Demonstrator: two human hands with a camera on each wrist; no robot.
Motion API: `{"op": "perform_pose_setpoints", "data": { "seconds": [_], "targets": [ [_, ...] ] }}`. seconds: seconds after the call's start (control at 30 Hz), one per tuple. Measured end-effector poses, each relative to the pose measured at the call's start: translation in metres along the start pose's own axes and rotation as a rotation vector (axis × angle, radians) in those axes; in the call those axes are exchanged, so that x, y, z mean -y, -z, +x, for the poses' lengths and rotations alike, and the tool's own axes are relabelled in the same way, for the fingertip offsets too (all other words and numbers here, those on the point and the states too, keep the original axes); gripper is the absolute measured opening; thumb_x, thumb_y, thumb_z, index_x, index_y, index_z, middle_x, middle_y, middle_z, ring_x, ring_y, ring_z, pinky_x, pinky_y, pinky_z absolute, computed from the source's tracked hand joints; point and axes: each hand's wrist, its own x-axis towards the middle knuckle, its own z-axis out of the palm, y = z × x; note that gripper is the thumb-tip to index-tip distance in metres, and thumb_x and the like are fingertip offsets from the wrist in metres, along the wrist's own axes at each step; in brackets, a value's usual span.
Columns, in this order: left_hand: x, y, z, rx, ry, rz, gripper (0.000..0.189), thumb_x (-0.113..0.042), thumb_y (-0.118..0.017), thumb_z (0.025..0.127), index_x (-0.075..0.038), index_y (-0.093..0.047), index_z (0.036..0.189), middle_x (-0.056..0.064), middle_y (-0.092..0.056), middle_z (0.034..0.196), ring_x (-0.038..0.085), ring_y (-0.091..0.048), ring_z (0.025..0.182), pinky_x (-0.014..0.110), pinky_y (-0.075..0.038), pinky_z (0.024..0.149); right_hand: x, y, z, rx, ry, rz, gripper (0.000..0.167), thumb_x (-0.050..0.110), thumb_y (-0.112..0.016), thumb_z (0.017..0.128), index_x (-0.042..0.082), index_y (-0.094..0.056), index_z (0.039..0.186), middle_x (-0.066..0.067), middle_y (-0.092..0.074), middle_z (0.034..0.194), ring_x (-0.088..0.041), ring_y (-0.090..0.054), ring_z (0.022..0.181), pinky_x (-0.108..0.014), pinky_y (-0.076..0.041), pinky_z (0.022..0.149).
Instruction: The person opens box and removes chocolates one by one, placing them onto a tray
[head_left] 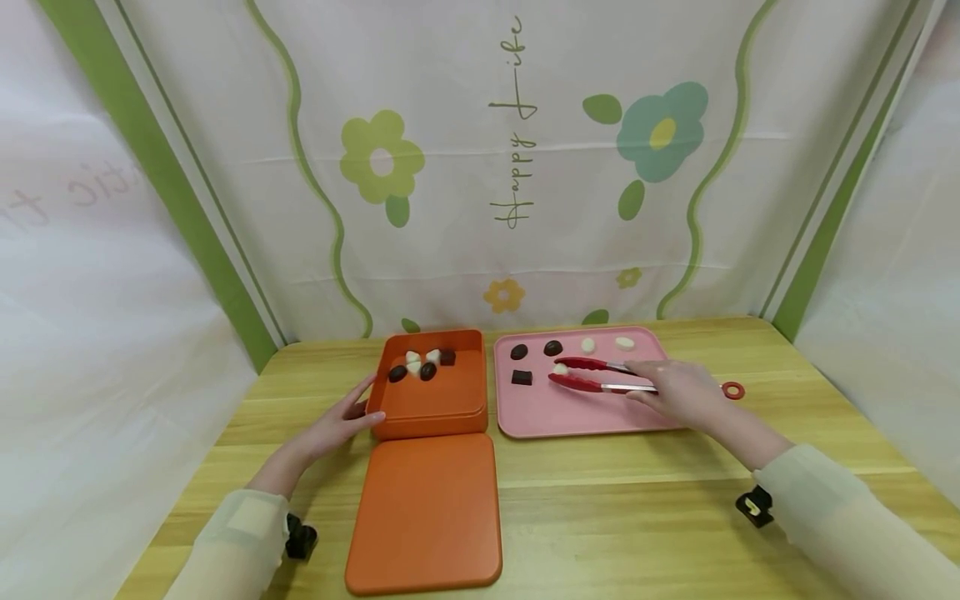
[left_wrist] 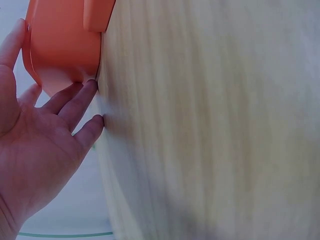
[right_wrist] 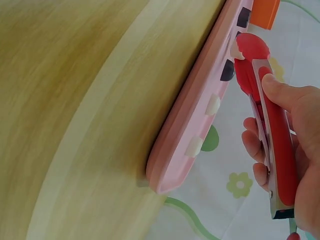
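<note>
In the head view my right hand grips a pair of red-tipped tongs over the pink tray. Between the tong tips is a small white chocolate-like piece. The right wrist view shows the thumb pressing one arm of the tongs, with fingers curled round the other side. My left hand touches the near left corner of an open orange box, thumb at the rim and fingers fairly straight along the side. Inside the box lie several white pieces and dark pieces.
An orange lid lies flat in front of the box on the wooden table. On the tray are dark ovals, a dark square piece and white ovals. A printed curtain hangs behind the table.
</note>
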Motion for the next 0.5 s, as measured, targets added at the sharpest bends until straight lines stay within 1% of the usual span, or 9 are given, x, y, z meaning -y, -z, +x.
{"op": "perform_pose_setpoints", "data": {
  "seconds": [0.23, 0.37, 0.5],
  "targets": [
    [0.0008, -0.0004, 0.0000, 0.002, -0.006, -0.006, 0.080, -0.037, -0.058, 0.098, -0.029, -0.006, 0.158, 0.023, -0.011, 0.159, 0.042, -0.016, 0.143, 0.064, -0.014, 0.109, -0.0009, -0.0044, 0.0023, -0.008, 0.022, -0.010, 0.047, 0.031, -0.076, 0.084, 0.003, -0.067, 0.121, -0.017, -0.070, 0.107, -0.032, -0.068, 0.084, -0.048, -0.051, 0.060],
    [0.0019, -0.0004, 0.0002, 0.005, -0.013, -0.013, 0.080, -0.037, -0.058, 0.098, -0.029, -0.006, 0.158, 0.023, -0.012, 0.158, 0.042, -0.016, 0.143, 0.064, -0.014, 0.109, -0.0009, -0.0055, 0.0033, 0.002, 0.018, -0.007, 0.047, 0.031, -0.076, 0.084, 0.003, -0.067, 0.121, -0.016, -0.070, 0.107, -0.032, -0.067, 0.085, -0.050, -0.051, 0.063],
    [0.0028, -0.0005, 0.0004, 0.003, -0.015, -0.012, 0.080, -0.038, -0.058, 0.098, -0.029, -0.006, 0.158, 0.024, -0.013, 0.158, 0.042, -0.016, 0.143, 0.064, -0.014, 0.109, -0.0009, -0.0059, 0.0047, 0.017, 0.010, -0.005, 0.046, 0.031, -0.076, 0.085, 0.003, -0.067, 0.121, -0.016, -0.070, 0.108, -0.032, -0.067, 0.086, -0.050, -0.051, 0.063]
  ]
}}
